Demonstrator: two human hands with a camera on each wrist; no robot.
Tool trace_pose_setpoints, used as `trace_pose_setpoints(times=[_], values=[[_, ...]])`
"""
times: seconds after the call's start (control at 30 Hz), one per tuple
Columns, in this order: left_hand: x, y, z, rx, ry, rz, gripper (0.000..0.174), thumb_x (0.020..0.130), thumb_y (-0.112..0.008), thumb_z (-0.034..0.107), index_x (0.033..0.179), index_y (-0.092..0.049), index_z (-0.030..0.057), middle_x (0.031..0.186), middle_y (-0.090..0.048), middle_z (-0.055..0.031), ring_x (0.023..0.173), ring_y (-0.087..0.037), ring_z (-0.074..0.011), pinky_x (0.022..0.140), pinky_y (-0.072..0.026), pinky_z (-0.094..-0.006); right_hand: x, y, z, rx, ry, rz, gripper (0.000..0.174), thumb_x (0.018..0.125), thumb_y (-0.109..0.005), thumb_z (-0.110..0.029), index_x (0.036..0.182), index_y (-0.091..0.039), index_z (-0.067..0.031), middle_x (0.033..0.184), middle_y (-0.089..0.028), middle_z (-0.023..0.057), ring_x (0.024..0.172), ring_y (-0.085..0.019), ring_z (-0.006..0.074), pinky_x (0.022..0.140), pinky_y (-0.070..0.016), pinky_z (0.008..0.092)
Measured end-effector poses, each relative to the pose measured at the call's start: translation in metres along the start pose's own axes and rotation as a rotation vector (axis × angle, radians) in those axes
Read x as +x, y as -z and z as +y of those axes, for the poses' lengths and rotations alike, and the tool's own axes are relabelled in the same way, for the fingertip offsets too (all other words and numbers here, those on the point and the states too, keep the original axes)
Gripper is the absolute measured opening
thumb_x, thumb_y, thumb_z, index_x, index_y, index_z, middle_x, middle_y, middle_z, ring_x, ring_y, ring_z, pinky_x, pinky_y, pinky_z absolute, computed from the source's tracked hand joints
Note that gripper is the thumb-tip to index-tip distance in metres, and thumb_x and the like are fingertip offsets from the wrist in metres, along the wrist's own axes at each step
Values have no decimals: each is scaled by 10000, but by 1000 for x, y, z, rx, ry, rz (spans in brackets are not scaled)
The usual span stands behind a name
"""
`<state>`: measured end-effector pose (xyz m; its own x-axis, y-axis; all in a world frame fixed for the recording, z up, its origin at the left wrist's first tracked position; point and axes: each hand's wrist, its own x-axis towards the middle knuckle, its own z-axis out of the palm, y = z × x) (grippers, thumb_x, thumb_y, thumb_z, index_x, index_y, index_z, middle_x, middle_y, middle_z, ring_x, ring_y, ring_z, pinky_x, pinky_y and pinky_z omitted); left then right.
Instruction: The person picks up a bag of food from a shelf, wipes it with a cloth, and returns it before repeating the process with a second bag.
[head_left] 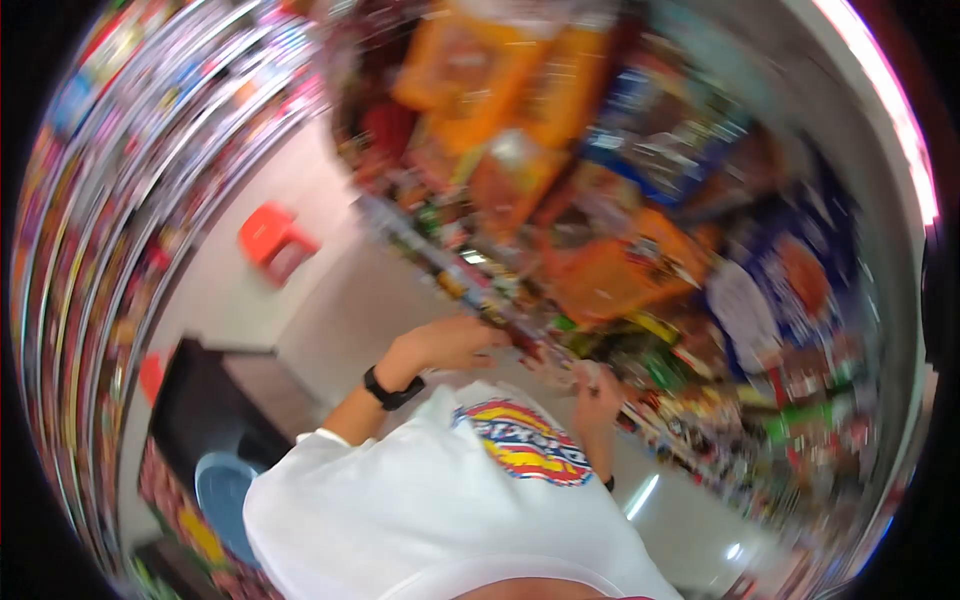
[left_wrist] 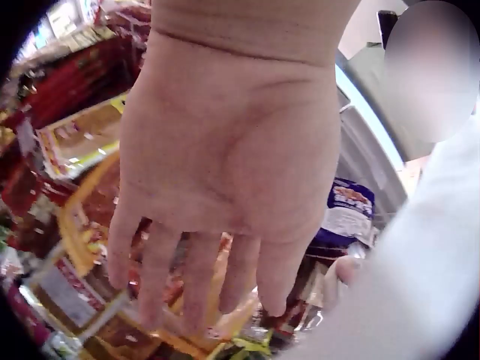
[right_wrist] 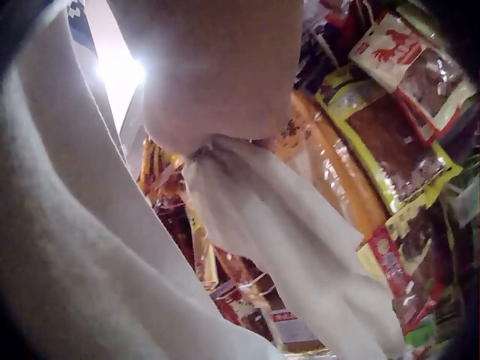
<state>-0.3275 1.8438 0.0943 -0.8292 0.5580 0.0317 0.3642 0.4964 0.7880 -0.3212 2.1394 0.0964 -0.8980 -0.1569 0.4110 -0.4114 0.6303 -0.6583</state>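
My left hand (head_left: 452,343), a dark band at its wrist, reaches toward the display's edge in the head view. The left wrist view shows the hand (left_wrist: 225,165) palm-on, fingers extended and slightly spread, holding nothing visible, with packaged food (left_wrist: 75,289) behind it. My right hand (head_left: 598,398) is to the other side, close to the body. In the right wrist view, the right hand (right_wrist: 217,67) pinches a limp whitish sheet or bag (right_wrist: 285,232), which hangs over the packets; its exact material is unclear and the fingertips are mostly hidden.
Orange packets (head_left: 610,265) and blue packets (head_left: 790,285) fill the display. Stocked shelves (head_left: 110,200) curve along the left side. A red stool (head_left: 272,240) stands on the floor (head_left: 330,290). A blue round object (head_left: 225,500) lies by a black bin-like container (head_left: 205,410).
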Motion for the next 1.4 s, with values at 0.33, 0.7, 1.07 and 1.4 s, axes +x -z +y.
trace_pose_setpoints(times=[0.33,0.7,1.07,1.4], values=[[-174,50,-75,140,460,442,441,870,-645,259,1247,-579,40,1066,-673,-203,984,-626,-403,867,-493,-484,92,-191,-125,21,728,-979,107,852,-607,-42,934,-674,-23,994,-677,179,1017,-614,388,905,-480,448],[-332,105,-97,-28,1021,1445,248,942,-577,135,1126,-628,-24,958,-720,-150,920,-689,-201,850,-508,-305,131,-422,-166,720,-379,-1215,286,979,-449,-174,1037,-674,-8,909,-722,75,719,-669,125,564,-448,229],[-452,267,-237,-72,1119,1541,219,938,-584,131,1091,-633,-19,902,-714,-174,866,-705,-240,811,-526,-328,192,-664,-403,871,68,-802,293,1003,-512,-187,1126,-655,39,1090,-702,91,933,-680,187,751,-517,308],[-630,374,-337,-159,1213,1667,221,956,-564,107,1145,-610,1,917,-724,-122,861,-692,-167,792,-519,-293,176,-987,-345,503,-397,-913,377,1028,-459,-240,1276,-564,24,983,-660,126,930,-629,233,817,-482,402]])
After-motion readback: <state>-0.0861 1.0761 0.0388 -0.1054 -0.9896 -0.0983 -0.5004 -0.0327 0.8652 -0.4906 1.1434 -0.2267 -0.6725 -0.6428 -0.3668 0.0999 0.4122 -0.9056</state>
